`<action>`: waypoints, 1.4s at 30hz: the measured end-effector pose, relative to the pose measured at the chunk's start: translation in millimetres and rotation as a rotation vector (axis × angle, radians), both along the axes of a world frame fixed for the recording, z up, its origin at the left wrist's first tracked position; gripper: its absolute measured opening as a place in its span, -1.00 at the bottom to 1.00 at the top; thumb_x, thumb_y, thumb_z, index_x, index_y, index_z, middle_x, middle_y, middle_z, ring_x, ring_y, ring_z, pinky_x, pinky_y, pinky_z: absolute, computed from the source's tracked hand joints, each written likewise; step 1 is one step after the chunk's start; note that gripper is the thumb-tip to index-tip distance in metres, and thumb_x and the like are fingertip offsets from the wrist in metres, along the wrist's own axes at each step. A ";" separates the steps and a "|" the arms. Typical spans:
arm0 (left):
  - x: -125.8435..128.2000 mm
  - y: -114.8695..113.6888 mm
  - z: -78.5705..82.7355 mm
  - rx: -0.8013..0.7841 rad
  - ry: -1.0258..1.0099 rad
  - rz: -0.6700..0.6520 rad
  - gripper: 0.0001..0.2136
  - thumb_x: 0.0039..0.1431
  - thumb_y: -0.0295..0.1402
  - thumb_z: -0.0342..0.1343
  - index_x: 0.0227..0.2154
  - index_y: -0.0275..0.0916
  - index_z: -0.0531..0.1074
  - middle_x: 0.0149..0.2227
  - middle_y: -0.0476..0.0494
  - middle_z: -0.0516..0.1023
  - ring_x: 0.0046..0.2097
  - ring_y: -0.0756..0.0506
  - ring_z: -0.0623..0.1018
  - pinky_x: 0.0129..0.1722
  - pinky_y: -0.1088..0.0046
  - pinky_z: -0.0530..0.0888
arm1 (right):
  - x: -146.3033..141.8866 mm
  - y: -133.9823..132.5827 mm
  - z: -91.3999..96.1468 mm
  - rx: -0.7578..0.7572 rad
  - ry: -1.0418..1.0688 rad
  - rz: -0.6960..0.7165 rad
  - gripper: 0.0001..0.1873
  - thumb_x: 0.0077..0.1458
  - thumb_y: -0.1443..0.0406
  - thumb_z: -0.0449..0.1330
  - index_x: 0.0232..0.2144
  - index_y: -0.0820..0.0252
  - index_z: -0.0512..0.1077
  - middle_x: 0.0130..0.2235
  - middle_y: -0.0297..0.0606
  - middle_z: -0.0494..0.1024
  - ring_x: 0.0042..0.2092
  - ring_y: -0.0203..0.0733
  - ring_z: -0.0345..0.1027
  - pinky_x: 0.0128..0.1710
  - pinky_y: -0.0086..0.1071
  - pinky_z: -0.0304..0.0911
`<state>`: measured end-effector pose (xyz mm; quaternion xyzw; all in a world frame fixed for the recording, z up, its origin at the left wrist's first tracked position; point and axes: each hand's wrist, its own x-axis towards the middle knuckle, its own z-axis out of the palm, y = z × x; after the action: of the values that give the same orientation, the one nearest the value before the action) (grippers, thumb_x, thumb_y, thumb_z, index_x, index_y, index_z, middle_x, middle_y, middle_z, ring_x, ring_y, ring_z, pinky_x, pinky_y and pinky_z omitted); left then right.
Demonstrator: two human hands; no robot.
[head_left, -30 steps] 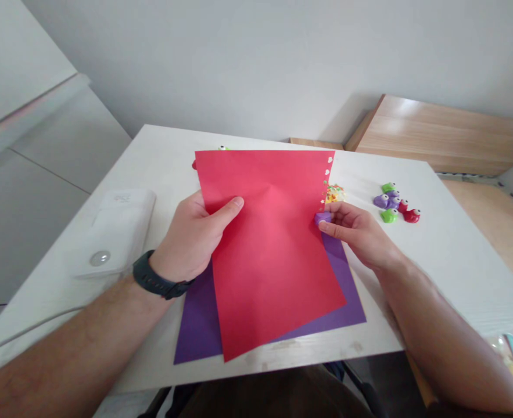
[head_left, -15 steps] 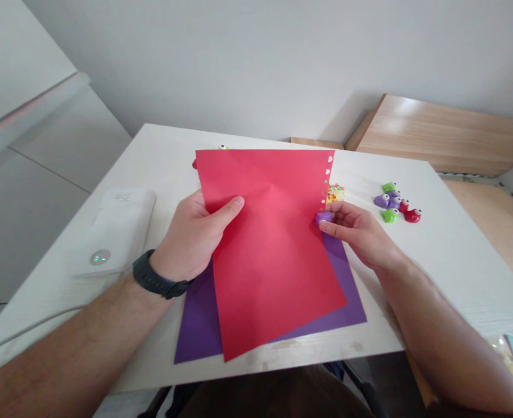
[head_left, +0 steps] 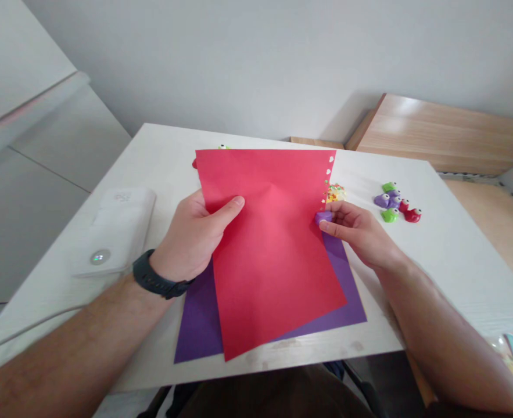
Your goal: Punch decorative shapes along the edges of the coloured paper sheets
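Note:
A sheet of red paper (head_left: pixel 277 261) is held up off the table, tilted, with a row of small cut-out shapes, hearts and a star among them, down its right edge. My left hand (head_left: pixel 199 232) grips its left side, thumb on the front and fingers hidden behind. At the right edge, just below the cut-outs, sits a small purple craft punch (head_left: pixel 325 217). My right hand (head_left: pixel 352 229) is closed on that punch, thumb in front. Beneath the red sheet lies purple paper (head_left: pixel 199 319) on the table. Small colourful paper bits (head_left: pixel 337 193) show behind the right edge.
On the white table (head_left: pixel 439 255), several green, purple and red punches with googly eyes (head_left: pixel 395 203) cluster at the right. Others peek out behind the sheet's top left. A white device (head_left: pixel 121 232) with a cable (head_left: pixel 33 328) lies at left. Wooden furniture (head_left: pixel 448 133) stands beyond.
Almost nothing differs. The red sheet's upper right corner has shifted very slightly to the right; both hands keep their holds.

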<state>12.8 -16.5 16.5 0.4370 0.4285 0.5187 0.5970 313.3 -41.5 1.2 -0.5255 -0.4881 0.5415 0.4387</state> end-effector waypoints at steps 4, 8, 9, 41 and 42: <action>0.2 -0.1 0.5 -0.006 -0.001 -0.010 -0.68 0.22 -0.28 0.43 0.02 -0.12 0.66 0.16 -0.13 0.68 0.15 -0.30 0.66 0.26 0.08 0.57 | -0.1 -0.1 0.4 0.004 -0.005 0.003 -0.60 0.01 0.15 0.60 -0.14 0.09 0.61 -0.22 -0.29 0.67 -0.23 -0.19 0.50 -0.15 -0.27 0.42; 1.4 -0.7 1.8 0.007 -0.016 -0.004 -0.70 0.22 -0.29 0.42 0.02 -0.10 0.67 0.14 -0.11 0.69 0.14 -0.29 0.67 0.26 0.07 0.57 | -0.3 -0.4 0.7 0.001 0.002 -0.002 -0.60 0.00 0.16 0.60 -0.14 0.09 0.62 -0.23 -0.31 0.67 -0.23 -0.20 0.50 -0.15 -0.29 0.42; 1.7 -0.9 2.2 0.009 -0.016 -0.003 -0.70 0.22 -0.29 0.42 0.02 -0.10 0.67 0.14 -0.11 0.69 0.14 -0.30 0.67 0.26 0.07 0.57 | -0.3 -0.4 0.7 0.001 0.002 -0.003 -0.60 0.00 0.16 0.60 -0.14 0.08 0.62 -0.23 -0.31 0.67 -0.23 -0.20 0.50 -0.15 -0.29 0.42; 2.4 -1.7 1.4 0.010 0.012 0.000 -0.69 0.24 -0.21 0.41 0.02 -0.09 0.65 0.15 -0.11 0.68 0.13 -0.32 0.66 0.26 0.02 0.56 | -4.6 0.5 -2.1 0.058 -0.040 0.011 -0.65 0.04 0.14 0.56 -0.20 0.08 0.57 -0.26 -0.33 0.62 -0.24 -0.18 0.44 -0.19 -0.29 0.33; 2.5 -1.8 1.9 0.009 0.013 -0.002 -0.69 0.24 -0.20 0.41 0.02 -0.08 0.65 0.16 -0.11 0.68 0.14 -0.32 0.65 0.26 0.02 0.56 | -4.7 0.7 -2.5 0.057 -0.039 0.016 -0.66 0.04 0.14 0.56 -0.20 0.09 0.57 -0.26 -0.33 0.62 -0.24 -0.18 0.44 -0.19 -0.29 0.32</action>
<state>15.3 -18.4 18.4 0.4434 0.4297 0.5171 0.5928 308.6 -40.8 -1.3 -0.5193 -0.5157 0.5206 0.4397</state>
